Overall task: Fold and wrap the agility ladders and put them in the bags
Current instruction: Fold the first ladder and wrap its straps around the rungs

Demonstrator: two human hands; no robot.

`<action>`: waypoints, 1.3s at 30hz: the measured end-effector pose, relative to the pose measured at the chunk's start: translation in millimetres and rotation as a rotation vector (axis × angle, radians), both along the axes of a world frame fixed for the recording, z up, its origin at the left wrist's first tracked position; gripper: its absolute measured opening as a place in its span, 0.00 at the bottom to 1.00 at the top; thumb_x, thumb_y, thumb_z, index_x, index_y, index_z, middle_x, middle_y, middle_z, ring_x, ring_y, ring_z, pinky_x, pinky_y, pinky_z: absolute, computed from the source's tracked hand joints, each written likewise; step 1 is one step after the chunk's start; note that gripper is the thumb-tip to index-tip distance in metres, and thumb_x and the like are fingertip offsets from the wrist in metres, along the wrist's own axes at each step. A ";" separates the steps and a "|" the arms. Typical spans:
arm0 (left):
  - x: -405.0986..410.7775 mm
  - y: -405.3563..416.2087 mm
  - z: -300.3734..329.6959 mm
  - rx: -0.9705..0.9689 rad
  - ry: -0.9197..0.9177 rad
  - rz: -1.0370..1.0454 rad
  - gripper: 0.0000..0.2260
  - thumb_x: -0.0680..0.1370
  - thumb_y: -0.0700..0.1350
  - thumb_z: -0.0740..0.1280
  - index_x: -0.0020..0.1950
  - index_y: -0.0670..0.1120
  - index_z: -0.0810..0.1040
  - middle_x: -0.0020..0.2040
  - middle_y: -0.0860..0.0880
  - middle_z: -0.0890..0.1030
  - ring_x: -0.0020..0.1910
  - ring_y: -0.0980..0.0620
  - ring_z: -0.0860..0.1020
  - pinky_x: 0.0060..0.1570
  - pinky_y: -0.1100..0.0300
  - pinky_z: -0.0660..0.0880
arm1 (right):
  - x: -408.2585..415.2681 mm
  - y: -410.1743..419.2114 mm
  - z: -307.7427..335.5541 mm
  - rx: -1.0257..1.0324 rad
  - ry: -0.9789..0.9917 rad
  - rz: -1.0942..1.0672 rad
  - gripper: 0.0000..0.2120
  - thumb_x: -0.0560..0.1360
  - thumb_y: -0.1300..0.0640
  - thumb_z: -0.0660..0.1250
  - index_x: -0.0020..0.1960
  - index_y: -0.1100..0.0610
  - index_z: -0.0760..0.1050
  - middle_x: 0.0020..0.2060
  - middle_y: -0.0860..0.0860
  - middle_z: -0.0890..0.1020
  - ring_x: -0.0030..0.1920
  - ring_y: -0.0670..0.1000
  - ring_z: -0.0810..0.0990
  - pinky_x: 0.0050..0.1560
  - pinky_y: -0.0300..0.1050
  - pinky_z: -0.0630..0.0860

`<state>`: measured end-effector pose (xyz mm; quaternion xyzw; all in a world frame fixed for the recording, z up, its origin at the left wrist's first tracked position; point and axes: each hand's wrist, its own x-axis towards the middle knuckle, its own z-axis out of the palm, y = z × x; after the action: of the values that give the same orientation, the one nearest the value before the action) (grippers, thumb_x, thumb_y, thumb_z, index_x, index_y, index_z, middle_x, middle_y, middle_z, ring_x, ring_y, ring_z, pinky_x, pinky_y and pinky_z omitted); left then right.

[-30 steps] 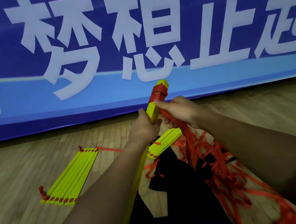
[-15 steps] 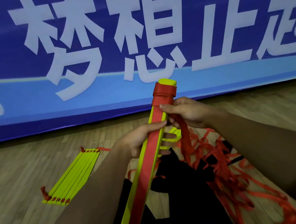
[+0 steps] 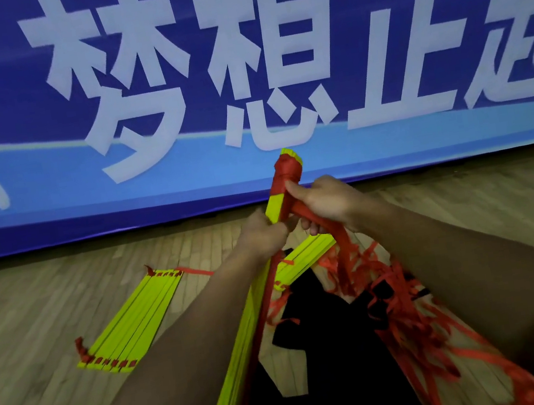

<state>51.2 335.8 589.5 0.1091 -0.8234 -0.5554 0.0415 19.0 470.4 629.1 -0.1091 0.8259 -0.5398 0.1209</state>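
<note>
The left hand [image 3: 263, 234] has its grip closed round the bundle of yellow rungs [image 3: 276, 202], fingers curled about the stack partway below its far end, holding it tilted up and away from the person. The right hand [image 3: 322, 201], just beside and touching the same bundle, pinches the red strap [image 3: 298, 209] with thumb and fingers where it leaves the rungs. Above both hands the strap is wound in several turns round the top of the bundle [image 3: 285, 173], with the yellow tips showing past the wrap.

Far left on the wooden floor [image 3: 44, 391] lies a second ladder [image 3: 131, 323], its flat yellow rungs laid side by side with red strap bits at both ends. Between the forearms another stack of yellow rungs [image 3: 305, 259] lies on the floor, next to a black bag [image 3: 319, 333]. To the right a loose tangle of red straps [image 3: 410, 312] spreads over the bag and the floor. A blue banner [image 3: 51, 206] with large white characters runs along the wall behind.
</note>
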 end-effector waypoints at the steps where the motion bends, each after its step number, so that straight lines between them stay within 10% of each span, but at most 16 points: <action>1: -2.4 1.8 -4.4 -0.126 0.021 0.032 0.14 0.75 0.53 0.71 0.52 0.45 0.73 0.44 0.43 0.81 0.43 0.42 0.81 0.46 0.50 0.80 | 0.0 -3.1 1.3 0.016 0.020 -0.002 0.30 0.79 0.37 0.60 0.41 0.63 0.80 0.26 0.54 0.79 0.22 0.50 0.75 0.25 0.38 0.71; 7: 15.0 21.1 -3.2 -0.663 -0.017 -0.135 0.36 0.74 0.59 0.71 0.72 0.42 0.61 0.64 0.41 0.75 0.64 0.42 0.75 0.57 0.54 0.73 | -7.7 -0.6 -13.3 0.011 0.023 -0.063 0.17 0.74 0.47 0.72 0.37 0.59 0.76 0.24 0.54 0.75 0.19 0.48 0.70 0.25 0.39 0.66; 12: 27.1 -8.2 10.2 0.504 -0.104 -0.397 0.16 0.76 0.48 0.70 0.61 0.44 0.77 0.49 0.45 0.83 0.41 0.51 0.83 0.41 0.59 0.78 | -10.4 23.5 -13.7 -0.288 -0.071 0.193 0.16 0.75 0.47 0.69 0.38 0.60 0.76 0.25 0.53 0.75 0.21 0.47 0.71 0.24 0.39 0.68; 16: 32.8 -19.4 0.0 0.731 -0.314 -0.560 0.14 0.76 0.52 0.66 0.57 0.46 0.79 0.43 0.45 0.82 0.36 0.47 0.81 0.37 0.55 0.79 | -7.4 23.1 -8.2 -0.286 -0.041 0.286 0.19 0.71 0.42 0.68 0.38 0.60 0.76 0.28 0.54 0.76 0.23 0.49 0.73 0.27 0.40 0.71; 20: 17.3 -9.6 3.6 0.355 -0.155 -0.275 0.07 0.78 0.50 0.70 0.49 0.48 0.75 0.35 0.47 0.75 0.29 0.50 0.73 0.30 0.58 0.73 | -6.0 23.3 -4.1 0.003 0.055 0.147 0.26 0.80 0.40 0.61 0.40 0.63 0.77 0.27 0.55 0.79 0.23 0.49 0.77 0.28 0.40 0.73; 25: 12.8 16.0 -2.8 -0.570 0.051 -0.047 0.23 0.79 0.52 0.67 0.68 0.43 0.63 0.57 0.39 0.79 0.57 0.37 0.78 0.53 0.48 0.76 | -3.6 4.0 -7.9 0.035 0.112 0.045 0.25 0.76 0.37 0.66 0.35 0.59 0.76 0.26 0.54 0.78 0.22 0.50 0.75 0.27 0.41 0.71; 28: 24.8 26.8 -2.0 -0.730 0.023 -0.162 0.35 0.77 0.57 0.67 0.75 0.42 0.54 0.66 0.38 0.71 0.65 0.37 0.73 0.59 0.50 0.71 | -7.8 4.7 -13.2 -0.019 0.086 -0.034 0.19 0.74 0.43 0.72 0.37 0.58 0.76 0.25 0.55 0.76 0.21 0.50 0.72 0.26 0.40 0.69; 34: 31.7 3.9 7.3 0.040 0.089 -0.389 0.08 0.77 0.39 0.72 0.52 0.49 0.77 0.39 0.58 0.83 0.36 0.60 0.80 0.40 0.60 0.77 | -7.7 25.3 -16.7 -0.143 0.059 0.164 0.16 0.76 0.48 0.70 0.40 0.62 0.81 0.29 0.56 0.78 0.23 0.48 0.74 0.27 0.39 0.71; 39: 35.9 6.1 6.8 0.184 0.028 -0.365 0.09 0.78 0.34 0.68 0.50 0.48 0.76 0.36 0.53 0.82 0.31 0.50 0.79 0.31 0.57 0.75 | -8.6 25.4 -19.5 -0.254 -0.048 0.217 0.13 0.78 0.55 0.67 0.41 0.64 0.77 0.29 0.55 0.78 0.25 0.48 0.76 0.28 0.38 0.74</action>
<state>87.2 341.9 596.3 -0.0466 -0.7747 -0.6279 -0.0585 10.5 495.8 609.5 -0.1991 0.7313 -0.6261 0.1834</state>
